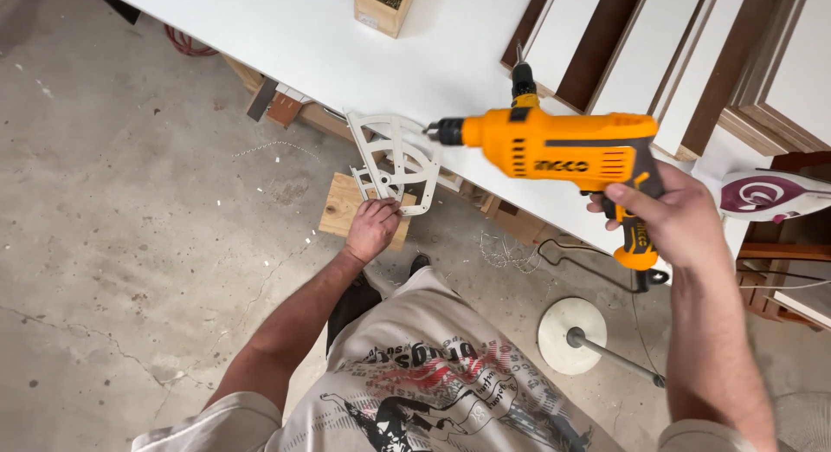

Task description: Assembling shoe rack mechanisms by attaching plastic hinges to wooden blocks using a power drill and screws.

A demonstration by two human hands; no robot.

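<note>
Open cardboard box (385,6): brown, rectangular, on white table (346,54), top centre. Small pale label (370,20) on its near side. No signs or screens.

An orange electric drill (554,145) lies level in the air, chuck pointing left. A white fan-shaped metal bracket (394,162) stands upright on a small wooden block (346,211).

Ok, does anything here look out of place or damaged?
Small pale debris is scattered over the cracked concrete floor, and a thin chain lies loose there. A clothes iron sits among the wood panels, odd company for a drill.
</note>
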